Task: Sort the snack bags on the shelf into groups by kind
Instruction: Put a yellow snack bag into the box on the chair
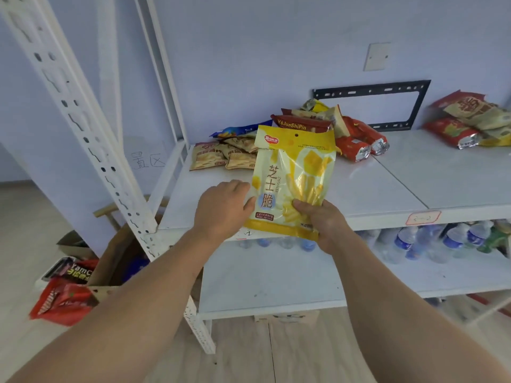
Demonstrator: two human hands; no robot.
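Both of your forearms reach forward from the bottom of the view, meeting at a yellow snack bag (pixel 293 181) held upright above the front edge of the white shelf (pixel 387 186). Your right hand (pixel 323 219) grips the bag's lower right corner, thumb curled over the front of the pack and the fingers hidden behind it. Your left hand (pixel 224 208) is at the bag's lower left edge, back of the hand toward you, thumb touching the front and the fingers tucked behind the plastic; whether they clamp it or only steady it cannot be told.

Beyond the top of the held bag, a mixed heap of snack bags (pixel 318 125) lies at the back of the shelf. Just left of that, past your left hand, sit beige cracker bags (pixel 221 156). Far to the right of your right hand lies another pile of red and tan bags (pixel 467 120). Below your grip, on the lower shelf, water bottles (pixel 431 241) stand in a row.
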